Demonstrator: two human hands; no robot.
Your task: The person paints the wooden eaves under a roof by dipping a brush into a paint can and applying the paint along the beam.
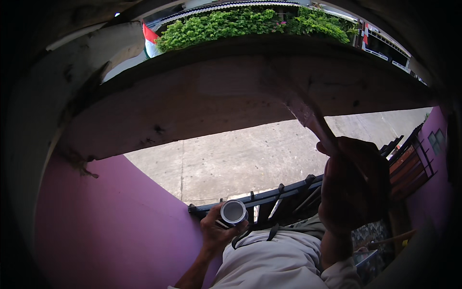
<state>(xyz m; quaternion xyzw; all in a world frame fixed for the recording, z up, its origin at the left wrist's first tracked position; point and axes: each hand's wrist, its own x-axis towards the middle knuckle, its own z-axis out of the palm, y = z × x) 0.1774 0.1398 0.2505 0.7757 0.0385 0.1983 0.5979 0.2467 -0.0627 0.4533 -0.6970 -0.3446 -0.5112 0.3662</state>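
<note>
My right hand (353,185) is closed round the handle of a paintbrush (321,127), raised in front of me. The brush's bristles reach up to the face of a wooden beam (207,96) that spans the view; they look to be touching it, though shadow blurs their tips. Part of the beam has a paler, pinkish patch, and dark knots mark the wood. Lower down, my left hand (219,230) grips a small open can (234,212) by its side. Greyish paint or liquid shows inside the can's rim.
A pink wall (120,216) stands at the left, another pink wall (435,144) at the far right. Below me runs a dark metal fence (279,195), with concrete ground (231,154) beyond. Green bushes (226,29) and a red-and-white flag (150,41) show above the beam.
</note>
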